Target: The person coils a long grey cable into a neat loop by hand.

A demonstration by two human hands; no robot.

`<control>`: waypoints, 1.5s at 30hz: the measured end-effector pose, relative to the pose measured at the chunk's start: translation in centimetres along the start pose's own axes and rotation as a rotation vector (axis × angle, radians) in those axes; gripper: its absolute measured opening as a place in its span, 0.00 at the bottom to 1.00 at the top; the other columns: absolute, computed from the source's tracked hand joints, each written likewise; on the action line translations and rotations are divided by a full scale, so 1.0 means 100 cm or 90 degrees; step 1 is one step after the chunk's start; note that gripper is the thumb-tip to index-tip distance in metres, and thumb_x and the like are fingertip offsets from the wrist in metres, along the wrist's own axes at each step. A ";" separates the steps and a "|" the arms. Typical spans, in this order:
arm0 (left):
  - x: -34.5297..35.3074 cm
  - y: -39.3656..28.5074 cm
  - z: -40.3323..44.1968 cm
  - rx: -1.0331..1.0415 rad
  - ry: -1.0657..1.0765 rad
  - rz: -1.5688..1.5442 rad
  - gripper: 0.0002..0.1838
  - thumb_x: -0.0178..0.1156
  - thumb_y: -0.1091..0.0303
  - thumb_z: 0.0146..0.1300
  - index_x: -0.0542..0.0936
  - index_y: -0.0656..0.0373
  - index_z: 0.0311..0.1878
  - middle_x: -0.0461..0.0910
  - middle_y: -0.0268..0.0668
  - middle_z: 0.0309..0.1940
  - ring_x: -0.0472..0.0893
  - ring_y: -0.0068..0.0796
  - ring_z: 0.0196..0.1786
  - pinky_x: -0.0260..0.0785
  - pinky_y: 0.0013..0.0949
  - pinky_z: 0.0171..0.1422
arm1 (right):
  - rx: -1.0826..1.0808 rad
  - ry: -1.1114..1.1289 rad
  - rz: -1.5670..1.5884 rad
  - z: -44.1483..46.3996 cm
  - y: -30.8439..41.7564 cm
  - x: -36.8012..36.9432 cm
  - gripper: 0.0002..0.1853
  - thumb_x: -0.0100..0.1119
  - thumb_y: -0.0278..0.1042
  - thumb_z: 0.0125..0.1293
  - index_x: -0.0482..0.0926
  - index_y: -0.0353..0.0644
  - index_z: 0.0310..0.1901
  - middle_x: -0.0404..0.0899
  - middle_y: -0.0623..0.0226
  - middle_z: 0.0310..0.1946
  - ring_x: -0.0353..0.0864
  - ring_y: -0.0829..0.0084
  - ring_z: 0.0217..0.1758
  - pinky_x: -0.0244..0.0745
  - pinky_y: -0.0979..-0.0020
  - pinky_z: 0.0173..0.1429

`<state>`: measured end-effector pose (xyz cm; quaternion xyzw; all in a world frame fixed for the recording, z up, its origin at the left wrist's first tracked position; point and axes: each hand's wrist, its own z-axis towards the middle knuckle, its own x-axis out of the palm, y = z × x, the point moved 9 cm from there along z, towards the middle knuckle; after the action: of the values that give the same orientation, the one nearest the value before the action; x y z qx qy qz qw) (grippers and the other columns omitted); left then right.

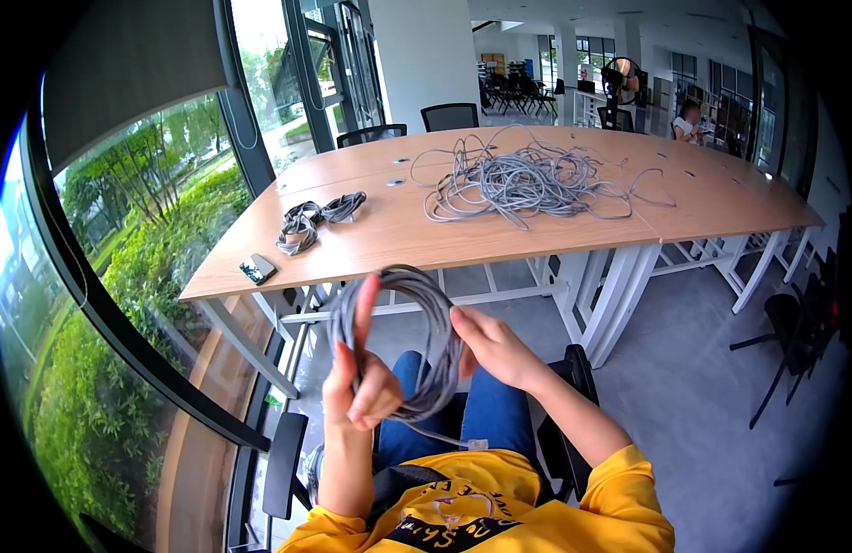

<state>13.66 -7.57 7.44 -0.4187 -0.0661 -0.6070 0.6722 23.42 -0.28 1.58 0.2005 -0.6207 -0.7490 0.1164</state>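
A round coil of grey cable (429, 373) is held up above my lap. My left hand (369, 392) is at the coil's left side, with its index finger pointing up across the loops and the other fingers curled at them. My right hand (493, 343) pinches the coil's right side between thumb and fingers. From the coil's bottom a loose end runs right to a pale connector (478, 445) over my lap. On the table (389, 235) lie a large tangled heap of grey cable (527, 184) and a tied bundle of cable (308, 221).
A phone-like object (257, 269) lies at the table's left front corner. Chair armrests (286, 465) flank me, and tall windows stand to the left. Black chairs (452, 116) are behind the table. Another person (688, 123) sits at the far right.
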 end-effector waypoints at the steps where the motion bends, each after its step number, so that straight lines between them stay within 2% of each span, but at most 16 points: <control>1: 0.000 -0.008 0.000 0.025 -0.011 0.020 0.31 0.32 0.52 0.65 0.30 0.44 0.63 0.59 0.29 0.04 0.54 0.16 0.04 0.46 0.18 0.07 | 0.001 0.001 -0.001 -0.001 -0.005 -0.002 0.20 0.38 0.50 0.64 0.68 0.38 0.33 0.73 0.61 0.21 0.75 0.70 0.21 0.69 0.74 0.28; 3: -0.006 -0.021 0.000 0.091 -0.058 0.049 0.30 0.31 0.52 0.65 0.30 0.45 0.64 0.59 0.29 0.04 0.53 0.16 0.03 0.45 0.18 0.07 | -0.126 -0.080 -0.243 -0.003 -0.003 -0.013 0.17 0.38 0.45 0.64 0.68 0.37 0.35 0.75 0.56 0.27 0.77 0.60 0.31 0.69 0.68 0.35; 7: -0.021 -0.039 -0.001 0.181 -0.143 0.061 0.27 0.30 0.53 0.65 0.37 0.45 0.64 0.56 0.26 0.04 0.51 0.13 0.04 0.44 0.16 0.07 | -0.141 -0.064 -0.277 0.005 -0.020 -0.024 0.15 0.38 0.42 0.64 0.68 0.37 0.37 0.75 0.54 0.33 0.74 0.54 0.39 0.68 0.64 0.40; 10: -0.027 -0.049 -0.002 0.208 -0.164 0.000 0.25 0.31 0.55 0.66 0.43 0.46 0.64 0.57 0.26 0.05 0.51 0.11 0.04 0.43 0.14 0.06 | -0.155 -0.002 -0.234 0.015 -0.043 -0.023 0.14 0.40 0.41 0.64 0.68 0.38 0.37 0.75 0.55 0.31 0.73 0.54 0.38 0.67 0.63 0.40; 13: -0.040 -0.053 -0.006 0.244 -0.238 0.149 0.24 0.31 0.57 0.66 0.45 0.50 0.64 0.56 0.26 0.06 0.53 0.11 0.05 0.46 0.14 0.07 | -0.229 -0.104 -0.368 0.017 -0.028 -0.030 0.12 0.43 0.38 0.63 0.69 0.41 0.43 0.75 0.56 0.29 0.75 0.55 0.32 0.69 0.63 0.35; 15: -0.050 -0.055 -0.008 0.271 -0.281 0.209 0.23 0.32 0.57 0.66 0.49 0.51 0.63 0.55 0.25 0.06 0.51 0.10 0.05 0.45 0.13 0.06 | -0.382 -0.227 -0.556 0.005 0.011 -0.025 0.16 0.46 0.33 0.60 0.68 0.46 0.50 0.74 0.59 0.24 0.75 0.60 0.24 0.70 0.66 0.27; 18: -0.051 -0.055 -0.009 0.299 -0.301 0.187 0.23 0.33 0.57 0.66 0.50 0.51 0.63 0.55 0.25 0.07 0.52 0.10 0.05 0.45 0.13 0.06 | -0.373 -0.237 -0.750 0.011 0.026 -0.014 0.20 0.50 0.30 0.57 0.67 0.47 0.54 0.72 0.66 0.21 0.73 0.67 0.18 0.68 0.68 0.22; 21: -0.044 -0.056 -0.010 0.302 -0.287 0.207 0.23 0.33 0.57 0.66 0.49 0.49 0.63 0.55 0.25 0.06 0.52 0.10 0.05 0.44 0.13 0.07 | -0.443 -0.214 -0.852 0.017 0.035 0.003 0.22 0.52 0.28 0.53 0.69 0.50 0.52 0.71 0.68 0.20 0.73 0.70 0.18 0.66 0.71 0.20; 25: -0.043 -0.065 -0.008 0.319 -0.308 0.310 0.23 0.33 0.58 0.66 0.48 0.49 0.63 0.55 0.23 0.06 0.52 0.09 0.05 0.43 0.13 0.07 | -0.644 -0.245 -0.791 0.007 0.086 0.018 0.13 0.54 0.29 0.48 0.77 0.41 0.38 0.71 0.70 0.20 0.73 0.74 0.20 0.66 0.74 0.23; 26: -0.042 -0.067 -0.007 0.320 -0.308 0.322 0.23 0.33 0.59 0.66 0.48 0.50 0.63 0.54 0.23 0.06 0.52 0.09 0.05 0.43 0.14 0.06 | -0.624 -0.217 -0.788 0.006 0.093 0.022 0.10 0.55 0.29 0.46 0.77 0.39 0.32 0.71 0.70 0.21 0.73 0.74 0.21 0.66 0.75 0.25; 31: -0.057 -0.062 -0.010 0.248 -0.362 0.242 0.19 0.33 0.59 0.67 0.57 0.53 0.59 0.54 0.23 0.05 0.51 0.10 0.05 0.43 0.15 0.08 | -0.582 -0.129 -0.886 -0.004 0.075 0.040 0.11 0.54 0.28 0.44 0.77 0.39 0.32 0.72 0.70 0.24 0.74 0.75 0.25 0.67 0.75 0.28; 32: -0.053 -0.061 -0.007 0.245 -0.333 0.243 0.16 0.34 0.59 0.66 0.64 0.56 0.51 0.54 0.23 0.05 0.50 0.11 0.05 0.42 0.16 0.08 | -0.587 -0.111 -0.898 -0.006 0.070 0.045 0.11 0.54 0.29 0.43 0.76 0.38 0.32 0.72 0.70 0.24 0.74 0.75 0.25 0.67 0.75 0.28; 39: -0.067 -0.039 0.000 0.131 -0.453 0.378 0.13 0.42 0.59 0.64 0.67 0.59 0.30 0.59 0.28 0.05 0.53 0.16 0.05 0.43 0.20 0.10 | -0.630 -0.068 -0.873 -0.025 0.061 0.072 0.06 0.50 0.28 0.43 0.69 0.39 0.26 0.65 0.67 0.24 0.73 0.74 0.22 0.68 0.76 0.25; 41: -0.072 -0.035 -0.001 0.094 -0.537 0.516 0.17 0.45 0.57 0.62 0.67 0.61 0.25 0.64 0.32 0.06 0.58 0.20 0.06 0.48 0.22 0.11 | -0.580 -0.081 -0.799 -0.023 0.057 0.069 0.07 0.51 0.28 0.42 0.69 0.39 0.27 0.65 0.67 0.24 0.73 0.72 0.22 0.71 0.71 0.24; 43: -0.069 -0.027 0.004 0.105 -0.535 0.513 0.18 0.46 0.57 0.62 0.67 0.61 0.24 0.64 0.33 0.06 0.58 0.20 0.06 0.48 0.22 0.11 | -0.507 -0.046 -0.734 -0.018 0.054 0.063 0.09 0.51 0.27 0.48 0.66 0.38 0.33 0.68 0.64 0.23 0.74 0.67 0.23 0.72 0.67 0.23; 45: -0.069 -0.027 0.001 0.126 -0.542 0.537 0.18 0.45 0.56 0.62 0.67 0.61 0.24 0.63 0.32 0.06 0.57 0.19 0.05 0.46 0.22 0.10 | -0.204 -0.042 -0.594 0.002 0.032 0.036 0.11 0.48 0.28 0.55 0.62 0.37 0.40 0.70 0.60 0.20 0.75 0.62 0.23 0.71 0.64 0.24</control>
<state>9.60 -2.02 4.74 -0.5505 -0.2138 -0.0587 0.8049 19.85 -2.25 4.15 0.4127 -0.3449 -0.8132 -0.2222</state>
